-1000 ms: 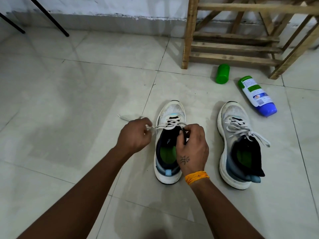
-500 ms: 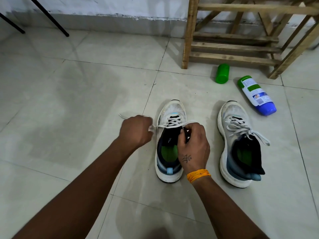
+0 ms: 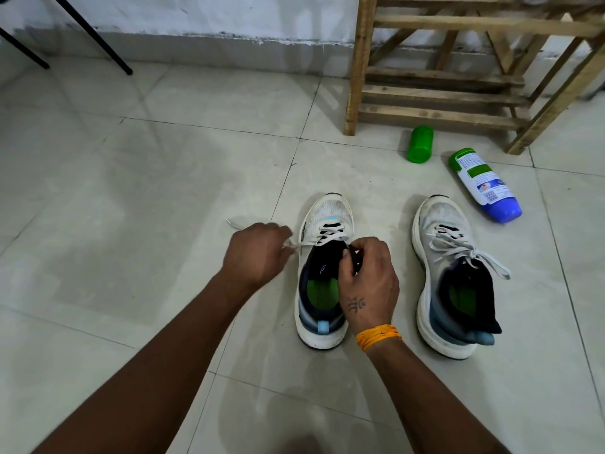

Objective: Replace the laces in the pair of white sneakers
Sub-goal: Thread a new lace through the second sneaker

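We see two white mesh sneakers on the grey tiled floor [image 3: 131, 224], toes pointing at the far wall. The left white sneaker with green insole [image 3: 324, 273] sits mid-floor; its flat white lace [image 3: 330, 231] is threaded only through the front eyelets, one end running out left across the tile. Our left hand [image 3: 258, 253] is just beside that shoe's left side, fingers curled tight on the lace strand. Our right hand [image 3: 368, 283] is over the shoe's right collar, thumb and fingers pinched on the dark tongue edge near the upper eyelets; we cannot tell whether a lace end is in that pinch. An orange thread band [image 3: 378, 335] is on that wrist. The right white sneaker with dark sock inside [image 3: 455, 276] stands near, apart, laced and loosely tied. Beyond it lie a green plastic cap [image 3: 420, 144] and a white-and-blue bottle with green top [image 3: 484, 185], both on their sides near the wooden slatted rack [image 3: 438, 80] by the far wall.
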